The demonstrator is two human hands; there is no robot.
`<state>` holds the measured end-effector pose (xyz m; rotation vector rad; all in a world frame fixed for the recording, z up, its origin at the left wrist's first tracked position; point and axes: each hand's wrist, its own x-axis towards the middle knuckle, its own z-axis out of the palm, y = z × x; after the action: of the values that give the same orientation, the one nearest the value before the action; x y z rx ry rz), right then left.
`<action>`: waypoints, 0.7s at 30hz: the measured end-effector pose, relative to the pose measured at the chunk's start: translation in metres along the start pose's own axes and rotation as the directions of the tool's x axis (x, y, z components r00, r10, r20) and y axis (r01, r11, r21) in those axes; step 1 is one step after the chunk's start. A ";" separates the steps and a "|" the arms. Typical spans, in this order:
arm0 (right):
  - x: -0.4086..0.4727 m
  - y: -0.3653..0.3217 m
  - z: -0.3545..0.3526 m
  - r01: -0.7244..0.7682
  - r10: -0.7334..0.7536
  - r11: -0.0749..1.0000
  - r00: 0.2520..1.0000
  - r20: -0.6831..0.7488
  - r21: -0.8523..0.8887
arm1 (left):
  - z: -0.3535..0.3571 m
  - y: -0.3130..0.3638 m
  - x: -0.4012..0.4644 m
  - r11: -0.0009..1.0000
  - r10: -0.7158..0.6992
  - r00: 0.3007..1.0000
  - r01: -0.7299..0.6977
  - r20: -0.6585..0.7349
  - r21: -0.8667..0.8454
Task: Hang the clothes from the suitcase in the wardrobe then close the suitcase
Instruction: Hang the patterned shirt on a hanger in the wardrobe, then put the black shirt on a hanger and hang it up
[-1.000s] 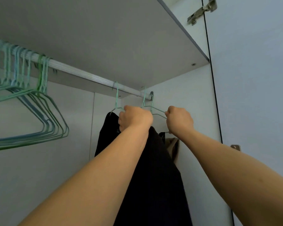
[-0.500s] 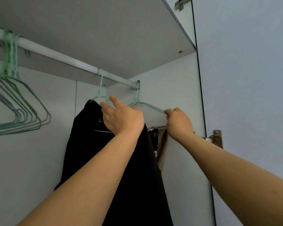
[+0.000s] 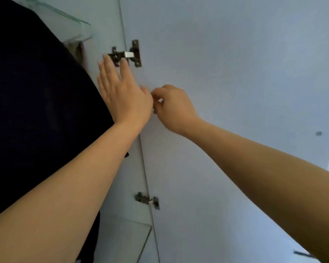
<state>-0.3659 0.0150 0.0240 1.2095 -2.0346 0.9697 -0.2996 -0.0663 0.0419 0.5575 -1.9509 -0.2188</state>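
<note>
Large black hanging garment (image 3: 36, 111) fills left of view, long axis vertical, directly left of both hands. Pale green wire hanger (image 3: 68, 16) visible above it, top left. Left hand (image 3: 122, 93) nearer the garment, just beside its edge; grip spread, fingers straight, holding nothing. Right hand (image 3: 173, 109) farther right; grip loosely curled, apparently empty. Suitcase out of view, likely next.

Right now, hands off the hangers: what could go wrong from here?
1. The left hand is open with its fingertips by the upper hinge; if the door swings, fingers might get pinched.
2. The black garment hangs close to the door edge; it might catch on closing.
3. Whether the right hand holds anything cannot be told.
</note>
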 end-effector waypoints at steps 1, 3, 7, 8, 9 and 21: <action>-0.027 0.016 -0.012 -0.040 0.040 0.999 0.999 0.016 -0.009 | 0.015 0.019 -0.027 0.997 -0.029 0.997 0.033 0.068 -0.065; -0.079 0.051 -0.041 -0.143 0.144 0.989 0.989 0.037 -0.034 | 0.041 0.058 -0.082 0.972 -0.095 0.976 0.133 0.195 -0.193; -0.178 0.125 -0.110 -0.325 0.333 0.942 0.936 0.112 -0.085 | 0.084 0.137 -0.186 0.901 -0.102 0.892 0.270 0.441 -0.339; -0.203 0.144 -0.128 -0.356 0.369 0.927 0.922 0.117 -0.116 | 0.093 0.156 -0.213 0.884 -0.075 0.854 0.296 0.515 -0.363; -0.227 0.163 -0.144 -0.387 0.406 0.910 0.906 0.121 -0.149 | 0.102 0.174 -0.240 0.866 -0.049 0.811 0.325 0.582 -0.380; -0.551 0.330 -0.177 -0.697 0.870 0.489 0.430 0.240 -0.525 | 0.231 0.220 -0.543 0.729 -0.005 0.049 0.684 0.999 -0.031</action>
<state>-0.4098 0.5316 -0.3941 0.1689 -3.1607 0.6163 -0.3812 0.3620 -0.4122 0.5760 -2.7482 -1.9241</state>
